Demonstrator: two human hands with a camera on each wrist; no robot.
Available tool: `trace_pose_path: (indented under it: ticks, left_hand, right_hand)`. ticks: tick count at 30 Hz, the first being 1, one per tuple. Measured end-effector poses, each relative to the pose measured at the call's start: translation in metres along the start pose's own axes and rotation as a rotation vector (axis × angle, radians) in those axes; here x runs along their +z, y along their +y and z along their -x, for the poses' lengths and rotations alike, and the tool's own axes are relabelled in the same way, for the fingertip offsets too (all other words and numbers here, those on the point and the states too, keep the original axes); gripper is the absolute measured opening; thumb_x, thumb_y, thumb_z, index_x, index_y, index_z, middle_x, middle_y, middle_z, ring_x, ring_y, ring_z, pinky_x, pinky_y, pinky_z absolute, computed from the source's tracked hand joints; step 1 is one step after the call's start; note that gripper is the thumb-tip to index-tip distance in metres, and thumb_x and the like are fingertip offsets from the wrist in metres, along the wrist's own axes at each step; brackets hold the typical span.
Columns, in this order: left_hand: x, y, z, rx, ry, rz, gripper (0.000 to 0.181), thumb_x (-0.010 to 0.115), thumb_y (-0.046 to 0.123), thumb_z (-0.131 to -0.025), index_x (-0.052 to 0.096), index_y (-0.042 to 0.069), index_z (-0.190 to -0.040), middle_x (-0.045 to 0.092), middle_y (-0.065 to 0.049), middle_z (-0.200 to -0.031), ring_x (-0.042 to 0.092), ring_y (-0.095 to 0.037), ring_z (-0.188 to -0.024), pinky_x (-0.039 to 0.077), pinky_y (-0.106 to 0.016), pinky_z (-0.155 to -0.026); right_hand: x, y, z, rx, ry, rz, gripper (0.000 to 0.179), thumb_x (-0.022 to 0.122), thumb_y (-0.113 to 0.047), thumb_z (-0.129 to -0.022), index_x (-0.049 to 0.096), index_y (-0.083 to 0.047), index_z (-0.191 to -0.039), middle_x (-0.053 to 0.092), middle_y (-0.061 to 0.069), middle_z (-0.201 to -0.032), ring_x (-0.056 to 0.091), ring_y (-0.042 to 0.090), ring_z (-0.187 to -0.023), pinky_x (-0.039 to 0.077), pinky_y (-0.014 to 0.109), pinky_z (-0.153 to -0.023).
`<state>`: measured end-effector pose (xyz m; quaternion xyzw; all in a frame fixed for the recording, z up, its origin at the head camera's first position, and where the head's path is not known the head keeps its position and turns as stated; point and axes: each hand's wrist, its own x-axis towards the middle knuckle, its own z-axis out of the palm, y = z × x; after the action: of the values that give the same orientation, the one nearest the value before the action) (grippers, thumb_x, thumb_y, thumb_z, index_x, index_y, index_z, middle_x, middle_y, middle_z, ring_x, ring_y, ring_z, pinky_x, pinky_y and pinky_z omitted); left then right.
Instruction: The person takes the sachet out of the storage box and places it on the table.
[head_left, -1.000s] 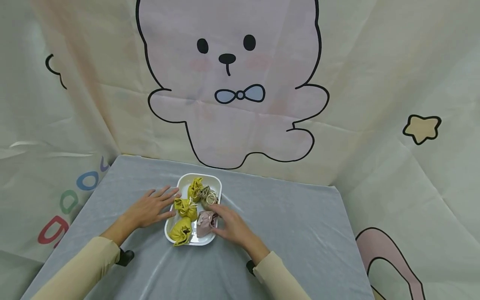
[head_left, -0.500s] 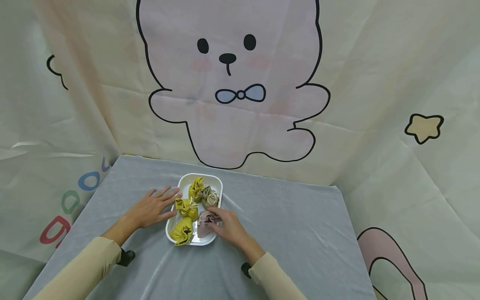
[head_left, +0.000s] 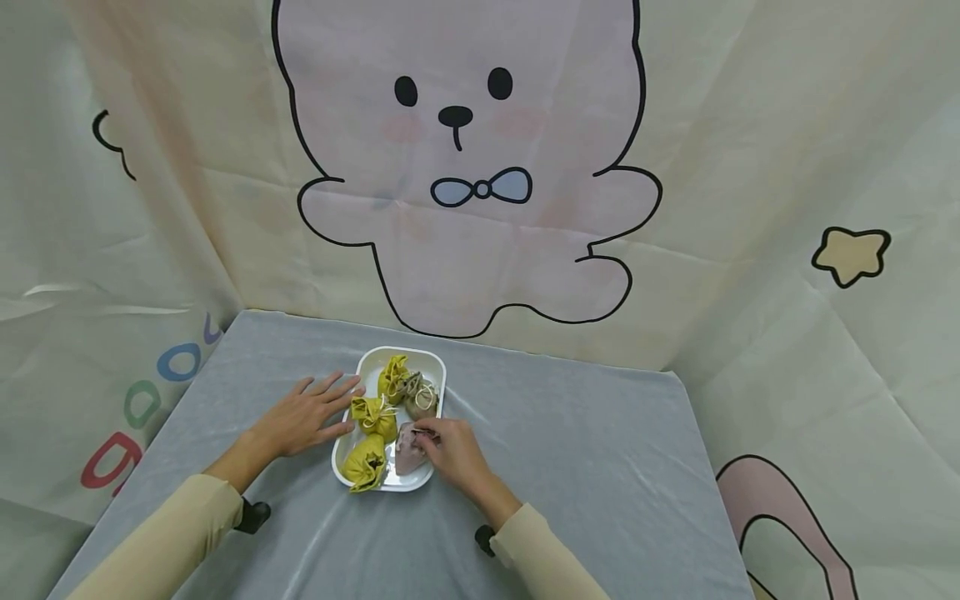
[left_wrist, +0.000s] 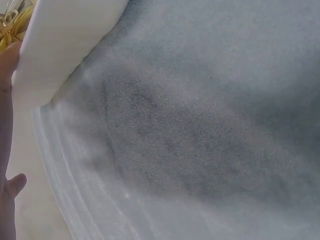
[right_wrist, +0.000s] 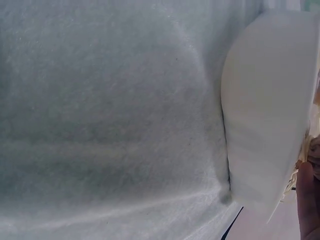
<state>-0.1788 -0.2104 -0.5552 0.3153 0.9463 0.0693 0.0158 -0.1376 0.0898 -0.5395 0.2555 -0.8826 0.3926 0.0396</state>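
Observation:
A white tray (head_left: 397,481) holds several small drawstring pouches. Three yellow pouches (head_left: 363,463) line its left side, and an olive-green pouch (head_left: 423,402) with a pale cord lies at the back right. At the front right sits a pink pouch (head_left: 407,452); my right hand (head_left: 459,457) pinches its gathered top between thumb and fingers. My left hand (head_left: 300,418) lies with spread, straight fingers against the tray's left rim. In the left wrist view, that hand shows only at the left edge, beside the tray's wall (left_wrist: 70,45). A right fingertip (right_wrist: 305,185) reaches over the rim in the right wrist view.
A grey-blue cloth (head_left: 570,467) covers the table under the tray. Pale curtains with a cartoon bear (head_left: 480,267) hang behind and at both sides. Black wrist straps (head_left: 252,517) show below the sleeves.
My right hand has shifted slightly left, from the pink pouch's side to its gathered top, and its thumb and fingers have drawn together there. The left hand stays at the tray.

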Motion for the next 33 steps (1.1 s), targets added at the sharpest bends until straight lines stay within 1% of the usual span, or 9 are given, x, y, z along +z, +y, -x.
trace_pose_path:
  ticks: [6, 12, 15, 20, 25, 29, 31, 33]
  left_hand:
    - [-0.001, 0.001, 0.001, 0.003, 0.007, -0.002, 0.063, 0.056, 0.051, -0.099, 0.047, 0.015, -0.150, 0.034, -0.007, -0.160, 0.029, -0.035, -0.146, 0.028, -0.065, -0.108]
    - [0.000, 0.001, 0.001, 0.007, 0.008, -0.014, 0.063, 0.055, 0.051, -0.099, 0.047, 0.015, -0.150, 0.034, -0.007, -0.160, 0.029, -0.035, -0.146, 0.029, -0.065, -0.108]
    - [0.001, 0.000, 0.000, 0.011, 0.009, -0.014, 0.063, 0.054, 0.052, -0.099, 0.046, 0.016, -0.151, 0.034, -0.007, -0.160, 0.029, -0.035, -0.146, 0.029, -0.065, -0.108]
    - [0.000, 0.000, 0.000, 0.018, 0.014, -0.015, 0.064, 0.052, 0.053, -0.100, 0.047, 0.015, -0.150, 0.035, -0.007, -0.160, 0.030, -0.035, -0.146, 0.029, -0.065, -0.108]
    - [0.000, 0.000, 0.000, 0.024, 0.015, -0.008, 0.063, 0.052, 0.052, -0.100, 0.047, 0.014, -0.150, 0.035, -0.008, -0.160, 0.030, -0.036, -0.146, 0.029, -0.065, -0.108]
    - [-0.001, 0.001, 0.000, 0.021, 0.010, -0.007, 0.063, 0.052, 0.053, -0.100, 0.047, 0.014, -0.150, 0.035, -0.008, -0.160, 0.029, -0.036, -0.146, 0.029, -0.065, -0.108]
    - [-0.001, 0.001, 0.000, 0.017, 0.006, -0.007, 0.063, 0.052, 0.052, -0.100, 0.047, 0.014, -0.150, 0.034, -0.008, -0.160, 0.029, -0.035, -0.146, 0.028, -0.065, -0.108]
    - [-0.002, 0.002, 0.001, 0.012, 0.002, -0.004, 0.063, 0.053, 0.051, -0.100, 0.047, 0.014, -0.150, 0.034, -0.008, -0.160, 0.029, -0.036, -0.146, 0.028, -0.065, -0.108]
  right_hand:
    - [-0.001, -0.003, 0.001, -0.014, 0.063, -0.012, 0.012, 0.074, -0.004, -0.087, 0.077, -0.002, -0.099, 0.076, 0.007, -0.093, 0.066, 0.008, -0.071, 0.050, 0.014, -0.063]
    - [-0.001, -0.005, -0.001, -0.038, 0.087, 0.012, 0.012, 0.076, -0.005, -0.086, 0.078, -0.002, -0.098, 0.077, 0.006, -0.092, 0.066, 0.008, -0.069, 0.049, 0.013, -0.063]
    - [-0.003, -0.007, -0.003, -0.036, 0.090, 0.020, 0.014, 0.076, -0.005, -0.086, 0.078, -0.002, -0.099, 0.077, 0.006, -0.092, 0.066, 0.008, -0.069, 0.049, 0.013, -0.063]
    - [-0.011, -0.012, -0.005, -0.040, 0.134, 0.019, 0.017, 0.076, -0.004, -0.085, 0.078, -0.004, -0.102, 0.077, 0.006, -0.093, 0.066, 0.010, -0.068, 0.049, 0.014, -0.060]
    - [-0.021, -0.017, -0.008, -0.045, 0.187, 0.042, 0.015, 0.077, -0.005, -0.085, 0.078, -0.005, -0.100, 0.076, 0.003, -0.089, 0.063, 0.007, -0.065, 0.046, 0.015, -0.057]
    - [-0.030, -0.022, -0.012, -0.059, 0.212, 0.023, 0.013, 0.075, -0.005, -0.088, 0.078, -0.004, -0.100, 0.076, 0.004, -0.088, 0.064, 0.008, -0.068, 0.048, 0.016, -0.057]
    - [-0.035, -0.022, -0.013, -0.078, 0.237, 0.013, 0.012, 0.075, -0.005, -0.088, 0.077, -0.003, -0.100, 0.076, 0.005, -0.088, 0.065, 0.009, -0.068, 0.050, 0.018, -0.057]
    - [-0.040, -0.021, -0.014, -0.102, 0.280, 0.001, 0.011, 0.075, -0.003, -0.087, 0.077, -0.003, -0.098, 0.076, 0.006, -0.088, 0.065, 0.010, -0.066, 0.052, 0.021, -0.056]
